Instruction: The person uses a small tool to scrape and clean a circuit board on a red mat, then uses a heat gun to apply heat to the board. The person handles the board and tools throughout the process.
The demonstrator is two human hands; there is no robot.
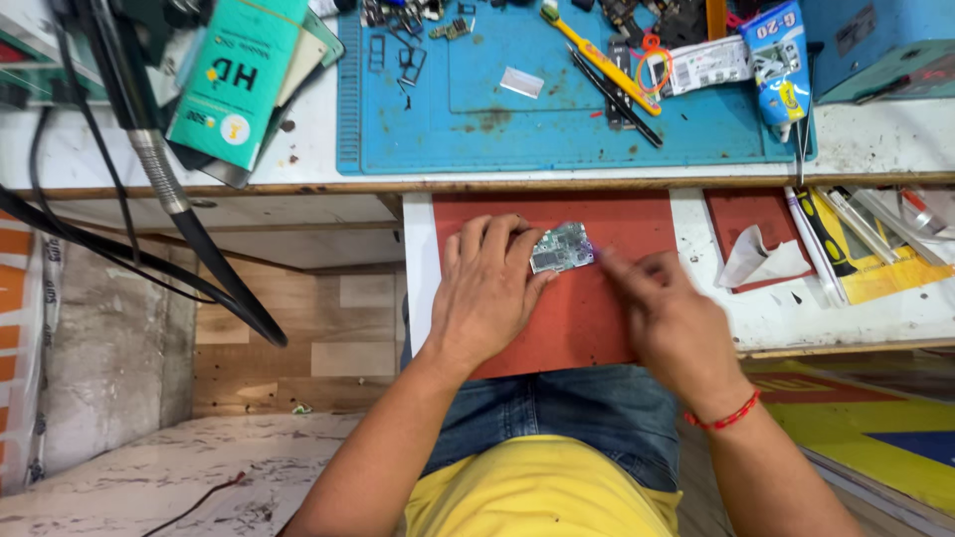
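Two hands work on a red mat (577, 328) (pull-out shelf under a messy bench): left hand (487, 293) pinching a small circuit board (562, 247), right hand (671, 318) blurry, fingers unclear.

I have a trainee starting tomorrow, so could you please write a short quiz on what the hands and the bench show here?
1. True or false: the left hand holds the small circuit board down on the red mat.
2. Which tool lies on the blue mat? A) yellow toothbrush B) hammer C) tape measure
3. What does the person wear on the right wrist?

Key
1. True; its fingers rest at the board's left edge.
2. A, the yellow toothbrush.
3. A red thread band; the right hand is blurred beside the board.
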